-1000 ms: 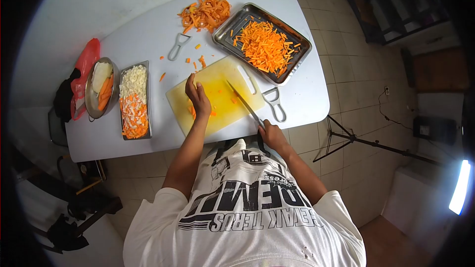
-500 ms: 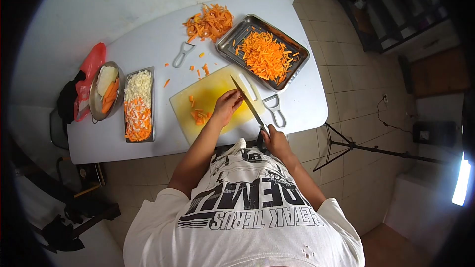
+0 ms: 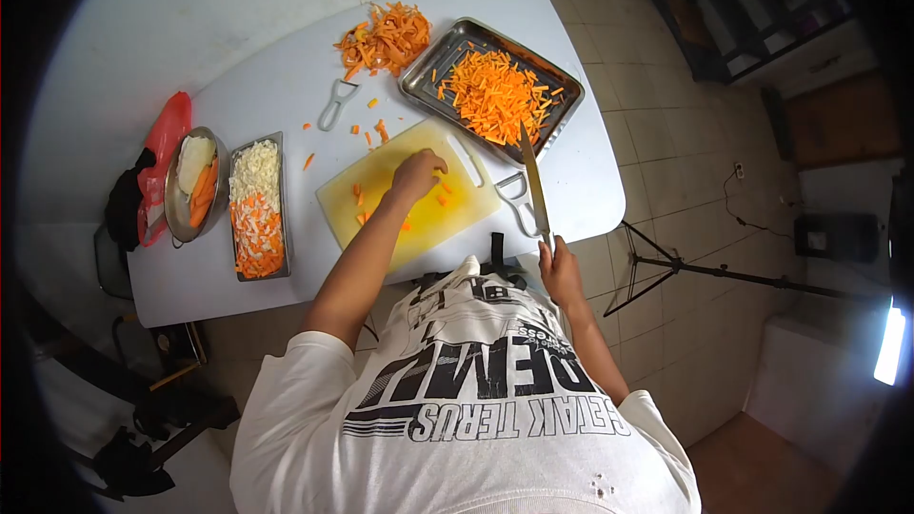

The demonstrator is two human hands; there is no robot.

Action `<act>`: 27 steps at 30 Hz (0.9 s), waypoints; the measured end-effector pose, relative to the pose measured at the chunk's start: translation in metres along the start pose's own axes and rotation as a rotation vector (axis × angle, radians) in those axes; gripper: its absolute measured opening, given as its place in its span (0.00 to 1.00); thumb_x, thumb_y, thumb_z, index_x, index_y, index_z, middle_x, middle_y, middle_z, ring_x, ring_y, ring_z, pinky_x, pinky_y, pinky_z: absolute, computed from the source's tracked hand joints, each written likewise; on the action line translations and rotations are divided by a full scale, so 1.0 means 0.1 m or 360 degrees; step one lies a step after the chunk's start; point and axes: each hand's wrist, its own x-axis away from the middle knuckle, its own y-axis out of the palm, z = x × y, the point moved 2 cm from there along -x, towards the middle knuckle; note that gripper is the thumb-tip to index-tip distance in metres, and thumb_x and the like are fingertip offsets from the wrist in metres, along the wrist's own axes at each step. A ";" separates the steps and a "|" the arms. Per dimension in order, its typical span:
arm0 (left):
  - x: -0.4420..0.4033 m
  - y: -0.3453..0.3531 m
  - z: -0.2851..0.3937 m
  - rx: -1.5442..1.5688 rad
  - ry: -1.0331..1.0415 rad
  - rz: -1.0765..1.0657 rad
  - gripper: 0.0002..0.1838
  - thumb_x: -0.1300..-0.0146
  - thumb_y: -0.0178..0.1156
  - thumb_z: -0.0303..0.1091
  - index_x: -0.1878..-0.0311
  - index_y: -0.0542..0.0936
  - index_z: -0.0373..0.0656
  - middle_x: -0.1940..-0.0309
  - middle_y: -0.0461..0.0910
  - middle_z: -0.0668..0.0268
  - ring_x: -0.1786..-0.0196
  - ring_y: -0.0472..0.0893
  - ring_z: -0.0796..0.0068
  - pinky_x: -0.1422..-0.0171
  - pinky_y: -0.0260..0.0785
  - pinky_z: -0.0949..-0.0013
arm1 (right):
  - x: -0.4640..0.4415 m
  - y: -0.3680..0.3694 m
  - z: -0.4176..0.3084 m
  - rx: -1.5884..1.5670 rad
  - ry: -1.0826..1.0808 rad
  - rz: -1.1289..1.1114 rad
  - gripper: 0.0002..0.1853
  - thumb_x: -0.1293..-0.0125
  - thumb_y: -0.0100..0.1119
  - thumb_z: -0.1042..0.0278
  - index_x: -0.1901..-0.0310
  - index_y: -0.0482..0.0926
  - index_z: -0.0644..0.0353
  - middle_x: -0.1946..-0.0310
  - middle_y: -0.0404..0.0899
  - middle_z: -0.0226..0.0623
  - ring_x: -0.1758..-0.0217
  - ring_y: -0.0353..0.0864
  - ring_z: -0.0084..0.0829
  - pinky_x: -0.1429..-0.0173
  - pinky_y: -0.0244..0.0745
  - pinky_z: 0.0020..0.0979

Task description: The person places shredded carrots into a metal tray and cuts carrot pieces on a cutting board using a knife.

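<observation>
My right hand (image 3: 560, 268) grips the handle of a long kitchen knife (image 3: 536, 181). The blade points away from me, passing beside a white peeler, and its tip reaches the near rim of the metal tray of carrot strips. Over the yellow cutting board (image 3: 381, 247), my left hand (image 3: 417, 174) has its fingers curled downward; whatever they hold is hidden. Small carrot pieces (image 3: 444, 192) lie just below its fingertips, and others are scattered nearer the board's left side, partly behind my forearm.
Carrot strips (image 3: 495, 90) fill part of the metal tray (image 3: 424, 95). Peelings (image 3: 390, 38) lie behind one peeler (image 3: 335, 107); another peeler (image 3: 515, 198) is right of the board. Leftward are a tray of white and orange pieces (image 3: 257, 214), a bowl (image 3: 221, 186) and a red bag (image 3: 169, 133).
My left hand has left the blade and moved up and left across the board. The knife has swung right, off the board, in my right hand. Carrot pieces on the board have shifted.
</observation>
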 end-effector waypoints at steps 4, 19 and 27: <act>0.15 0.07 0.08 -0.0202 0.0145 -0.0125 0.06 0.44 0.63 0.30 0.63 0.84 0.50 0.62 0.79 0.64 0.55 0.80 0.62 0.53 0.74 0.61 | -0.02 0.06 0.05 -0.0035 0.0009 -0.0001 0.13 0.29 0.54 0.64 0.64 0.69 0.66 0.83 0.73 0.57 0.78 0.75 0.61 0.76 0.65 0.49; -0.17 0.08 0.30 -0.0572 -0.0002 -0.0142 0.09 0.47 0.62 0.37 0.66 0.83 0.43 0.59 0.79 0.60 0.56 0.81 0.58 0.53 0.76 0.56 | -0.15 -0.09 0.14 0.0312 -0.0171 -0.0339 0.15 0.32 0.56 0.60 0.67 0.69 0.64 0.83 0.74 0.56 0.76 0.75 0.62 0.72 0.68 0.54; -0.71 -0.37 0.58 0.0201 0.0341 0.0760 0.15 0.37 0.60 0.35 0.50 0.80 0.39 0.56 0.78 0.55 0.52 0.79 0.55 0.45 0.72 0.62 | -0.01 0.15 -0.13 0.0502 -0.0170 -0.0540 0.15 0.30 0.53 0.56 0.63 0.71 0.63 0.78 0.78 0.57 0.72 0.78 0.61 0.68 0.73 0.55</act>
